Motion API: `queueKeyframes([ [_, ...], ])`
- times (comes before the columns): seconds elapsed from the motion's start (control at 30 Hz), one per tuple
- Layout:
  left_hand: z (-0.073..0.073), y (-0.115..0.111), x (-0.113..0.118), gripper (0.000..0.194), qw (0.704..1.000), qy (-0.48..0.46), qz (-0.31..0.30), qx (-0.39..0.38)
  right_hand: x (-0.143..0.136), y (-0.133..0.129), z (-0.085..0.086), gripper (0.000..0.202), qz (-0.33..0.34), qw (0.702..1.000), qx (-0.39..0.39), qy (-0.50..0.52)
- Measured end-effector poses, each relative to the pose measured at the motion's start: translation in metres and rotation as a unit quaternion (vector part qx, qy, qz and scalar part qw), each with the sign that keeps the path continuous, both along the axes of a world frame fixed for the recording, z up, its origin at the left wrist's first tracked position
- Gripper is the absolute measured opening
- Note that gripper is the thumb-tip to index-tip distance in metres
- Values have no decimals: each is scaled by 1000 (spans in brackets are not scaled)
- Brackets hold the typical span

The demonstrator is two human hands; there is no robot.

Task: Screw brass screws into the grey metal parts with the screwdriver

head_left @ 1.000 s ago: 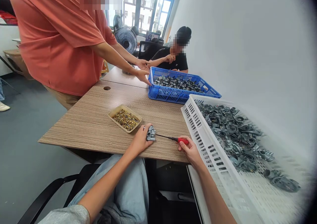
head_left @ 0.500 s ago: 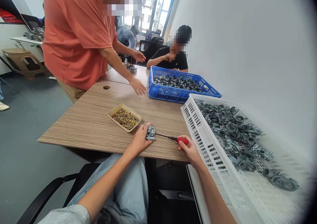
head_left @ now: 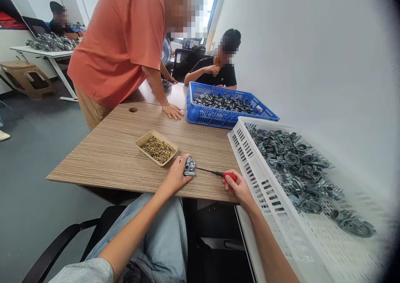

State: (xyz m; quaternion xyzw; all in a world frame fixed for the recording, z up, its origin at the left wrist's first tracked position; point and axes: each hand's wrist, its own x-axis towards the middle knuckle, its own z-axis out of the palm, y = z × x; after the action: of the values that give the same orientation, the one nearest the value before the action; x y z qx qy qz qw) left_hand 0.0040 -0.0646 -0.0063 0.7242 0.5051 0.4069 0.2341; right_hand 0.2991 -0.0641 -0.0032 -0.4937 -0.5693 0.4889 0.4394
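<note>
My left hand (head_left: 177,175) is closed around a grey metal carburetor body (head_left: 189,167) on the table near its front edge. The red-handled screwdriver (head_left: 230,176) lies in the closed fingers of my right hand (head_left: 240,187). Its thin shaft points left, and the tip meets the right side of the carburetor body; the exact contact is too small to make out. Just beyond my left hand sits a tan tray (head_left: 139,144) of small brass-coloured parts.
A white crate (head_left: 265,191) of carburetor bodies stands close on my right, with a blue crate (head_left: 206,118) of similar parts behind it. A co-worker in an orange shirt (head_left: 125,45) leans over the wooden table (head_left: 103,158); another person (head_left: 212,72) sits behind the blue crate.
The co-worker in orange has leaned further forward and right, and now rests a hand on the table. My hands, the carburetor body and the screwdriver have hardly moved.
</note>
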Motion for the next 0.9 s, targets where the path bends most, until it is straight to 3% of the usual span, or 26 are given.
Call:
queueKeyframes([
  [0.4, -3, 1, -1, 80, 1000, -1, 2, 6, -4, -4, 3, 45, 2, 1000, -20, 3],
  [0.63, 1, -2, 0, 78, 1000, -12, 11, 3, -6, -4, 5, 53, -50, 997, -50, 44],
  [0.9, 3, -3, 2, 77, 1000, 7, 23, -7, -6, -6, 5, 56, -45, 997, -59, 26],
])
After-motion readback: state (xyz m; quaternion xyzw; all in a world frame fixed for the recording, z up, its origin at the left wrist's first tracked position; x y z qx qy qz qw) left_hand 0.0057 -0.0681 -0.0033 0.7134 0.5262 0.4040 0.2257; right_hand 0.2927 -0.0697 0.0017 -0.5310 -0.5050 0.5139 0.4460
